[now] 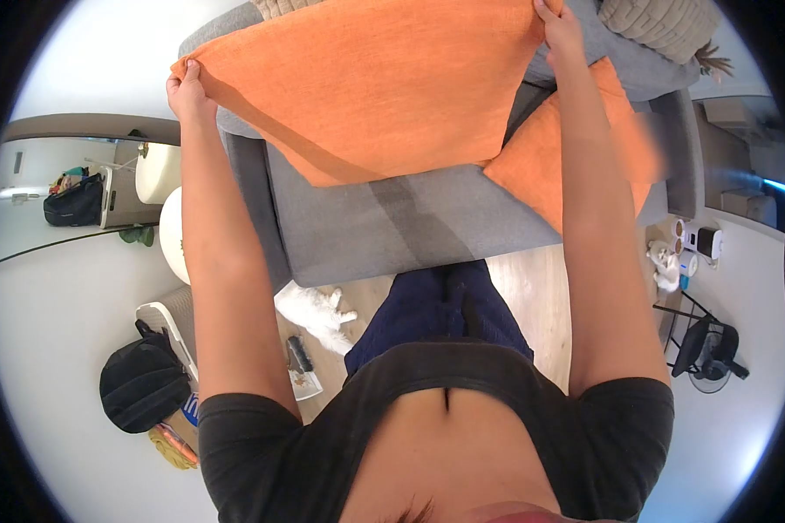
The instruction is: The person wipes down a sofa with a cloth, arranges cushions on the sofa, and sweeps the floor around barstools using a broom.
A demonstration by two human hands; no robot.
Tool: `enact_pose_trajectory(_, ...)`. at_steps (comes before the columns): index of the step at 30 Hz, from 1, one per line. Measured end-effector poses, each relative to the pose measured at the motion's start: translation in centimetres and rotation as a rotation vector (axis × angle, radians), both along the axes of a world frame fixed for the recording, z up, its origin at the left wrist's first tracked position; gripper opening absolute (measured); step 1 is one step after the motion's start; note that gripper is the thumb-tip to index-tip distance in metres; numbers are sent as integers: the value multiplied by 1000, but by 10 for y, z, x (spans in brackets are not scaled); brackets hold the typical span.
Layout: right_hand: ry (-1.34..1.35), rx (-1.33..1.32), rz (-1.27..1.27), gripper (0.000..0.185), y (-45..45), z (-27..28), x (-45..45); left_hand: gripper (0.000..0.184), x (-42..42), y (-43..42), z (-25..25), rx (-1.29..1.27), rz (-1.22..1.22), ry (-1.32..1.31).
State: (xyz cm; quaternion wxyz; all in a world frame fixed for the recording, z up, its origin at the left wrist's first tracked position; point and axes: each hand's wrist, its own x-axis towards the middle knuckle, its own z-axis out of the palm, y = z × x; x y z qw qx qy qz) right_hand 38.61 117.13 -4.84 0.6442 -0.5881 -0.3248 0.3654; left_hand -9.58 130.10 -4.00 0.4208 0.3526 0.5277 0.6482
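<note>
An orange cushion cover (375,96) hangs stretched out flat between my two hands, above the grey sofa (384,222). My left hand (190,91) pinches its left corner. At the upper right, my right hand (562,37) is closed on the opposite corner, near the top edge of the view. The cover's lower edge hangs over the sofa seat and casts a shadow on it. Partly behind my right forearm, an orange cushion (532,157) leans on the sofa's right side.
A beige cushion (658,26) rests on the sofa back at the upper right. On the floor by the sofa's front lies a white cat (316,315), close to my legs. A second white animal (665,266) is at the right. A black backpack (144,379) stands at the left.
</note>
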Motion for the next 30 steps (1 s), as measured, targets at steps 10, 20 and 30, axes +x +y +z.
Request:
enact_pose_trajectory(10, -197, -198, -2, 50, -78, -29, 35, 67, 11, -50, -3, 54, 267, 585)
enact_pose_trajectory(20, 118, -823, -392, 36, -376, -157, 88, 35, 267, -222, -57, 381, -525, 712)
enact_pose_trajectory(30, -148, -723, -357, 39, -460, -221, 287, 31, 503, -303, -164, 346, -1182, 1084)
